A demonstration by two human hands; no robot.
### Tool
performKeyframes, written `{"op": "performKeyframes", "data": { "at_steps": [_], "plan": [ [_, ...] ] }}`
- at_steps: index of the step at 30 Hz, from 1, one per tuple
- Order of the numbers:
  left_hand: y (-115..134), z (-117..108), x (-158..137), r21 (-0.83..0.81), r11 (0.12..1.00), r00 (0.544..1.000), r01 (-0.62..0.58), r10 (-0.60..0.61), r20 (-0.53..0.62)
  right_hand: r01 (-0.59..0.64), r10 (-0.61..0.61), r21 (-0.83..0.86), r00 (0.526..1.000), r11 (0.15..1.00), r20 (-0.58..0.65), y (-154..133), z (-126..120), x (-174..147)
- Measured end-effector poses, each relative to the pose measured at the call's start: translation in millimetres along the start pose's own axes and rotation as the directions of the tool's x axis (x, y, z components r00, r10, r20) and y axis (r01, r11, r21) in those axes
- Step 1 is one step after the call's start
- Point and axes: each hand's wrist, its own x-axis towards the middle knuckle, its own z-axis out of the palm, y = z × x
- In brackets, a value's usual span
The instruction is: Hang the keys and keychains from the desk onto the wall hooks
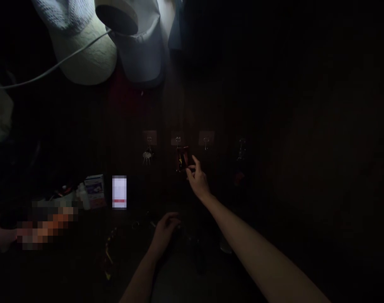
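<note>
A small dark pendant with a reddish frame (183,158) hangs at the middle wall hook (178,139). My right hand (198,179) is at its lower right side, fingers apart, with a fingertip at or very near its edge; I cannot tell how firmly it touches. Below, my left hand (167,227) is low over the dark surface, its fingers loosely stretched and nothing visible in them. Beside that hand lie small metal items, too dim to name, and a beaded cord (108,250).
A bunch of keys (146,157) hangs from the left hook, and the right hook (206,142) is bare. Farther right hangs a dim metal clasp (241,149). A lit phone (119,192), a small box (95,191) and caps (141,59) are leftward. Another person's hand (2,233) shows far left.
</note>
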Motion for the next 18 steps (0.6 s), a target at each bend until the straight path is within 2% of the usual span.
{"op": "performKeyframes", "data": {
  "at_steps": [6,10,14,18],
  "plan": [
    [1.8,0.1,-1.9,-0.008,1.0,1.0,0.002,-0.002,-0.016,-0.038,0.039,-0.008,0.991,0.999,0.132,10.1,-19.5,-50.2],
    [2.7,0.0,-3.9,0.0,1.0,1.0,-0.001,0.001,-0.015,-0.078,0.083,-0.032,0.974,0.996,0.209,28.3,-38.3,-92.8],
    [6.7,0.6,-7.7,-0.006,1.0,0.999,0.006,-0.006,-0.038,-0.087,0.094,-0.04,0.97,0.995,0.225,50.1,-59.7,-131.5],
    [6.7,1.6,-9.1,-0.034,0.999,0.998,-0.028,0.026,-0.064,-0.11,0.124,-0.077,0.97,0.991,0.209,58.1,-80.3,-153.8]
  ]
}}
